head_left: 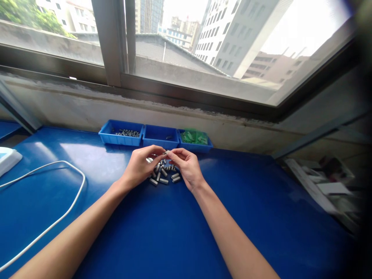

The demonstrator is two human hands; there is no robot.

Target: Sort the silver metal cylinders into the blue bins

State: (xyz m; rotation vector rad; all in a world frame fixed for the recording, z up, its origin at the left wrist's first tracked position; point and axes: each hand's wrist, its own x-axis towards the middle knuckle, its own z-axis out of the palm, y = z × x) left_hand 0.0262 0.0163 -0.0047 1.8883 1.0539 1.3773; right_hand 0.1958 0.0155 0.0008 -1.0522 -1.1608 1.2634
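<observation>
My left hand [147, 162] and my right hand [187, 164] meet over the middle of the blue table. Their fingertips pinch a small metal part [166, 152] between them. It is mostly covered by the fingers, so its exact kind does not show. Below and between the hands lies a loose heap of metal cylinders [163, 181], silver-grey and short. Some are partly hidden behind my left fingers. A pair of these cylinders [176, 178] rests near my right wrist.
Along the wall stand three blue bins: the left bin [120, 140] holds small metal parts, the middle bin [161, 143] a dark piece, and the right one a green plastic bag [194, 136]. A white cable [83, 182] curves over the table's left side near a white device [8, 159].
</observation>
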